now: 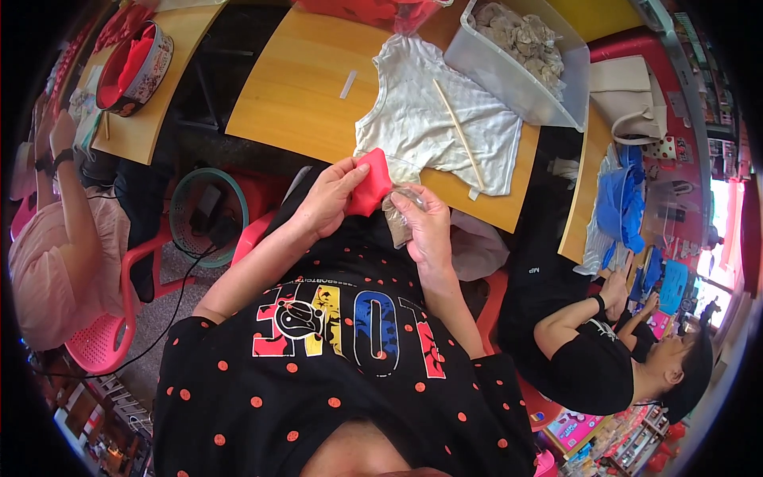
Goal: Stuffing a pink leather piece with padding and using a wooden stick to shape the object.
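Note:
My left hand (330, 195) pinches a small red cloth piece (370, 181), perhaps a pouch, between thumb and fingers. Close beside it, my right hand (427, 226) grips a small brown packet (396, 226) that looks wrapped in clear plastic. The packet's upper end meets the red cloth's lower right edge; whether it is inside the cloth I cannot tell. Both hands are over my lap at the table's near edge. Just beyond them, a white sleeveless garment (437, 103) lies spread on the wooden table (278, 79), with a thin wooden stick (458, 133) across it.
A clear plastic bin (517, 83) of brown packets stands at the far right, beside a red heap in plastic (373, 9). A white strip (348, 84) lies on the table. People sit at both sides; a round tin (151, 75) and a teal basket (179, 211) are leftward.

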A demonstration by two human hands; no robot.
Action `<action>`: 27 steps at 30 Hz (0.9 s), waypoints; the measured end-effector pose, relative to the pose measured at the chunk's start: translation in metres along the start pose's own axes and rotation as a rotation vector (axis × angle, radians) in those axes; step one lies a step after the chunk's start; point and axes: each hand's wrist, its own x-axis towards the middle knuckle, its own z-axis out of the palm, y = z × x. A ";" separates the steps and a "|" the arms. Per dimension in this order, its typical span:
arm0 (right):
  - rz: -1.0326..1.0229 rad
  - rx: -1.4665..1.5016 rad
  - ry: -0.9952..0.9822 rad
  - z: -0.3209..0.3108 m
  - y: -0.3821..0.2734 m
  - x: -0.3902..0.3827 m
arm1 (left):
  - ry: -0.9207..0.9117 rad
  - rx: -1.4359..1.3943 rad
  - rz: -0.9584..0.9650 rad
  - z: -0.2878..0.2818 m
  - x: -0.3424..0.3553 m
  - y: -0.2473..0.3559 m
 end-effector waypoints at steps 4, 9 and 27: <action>-0.064 -0.101 -0.002 -0.002 0.005 0.001 | 0.001 -0.011 0.033 0.001 0.000 -0.004; -0.287 -0.322 0.116 0.000 0.009 0.000 | 0.051 0.002 0.022 0.005 -0.001 -0.008; -0.283 -0.553 0.049 -0.002 0.006 0.003 | -0.038 0.060 0.018 -0.005 0.006 -0.014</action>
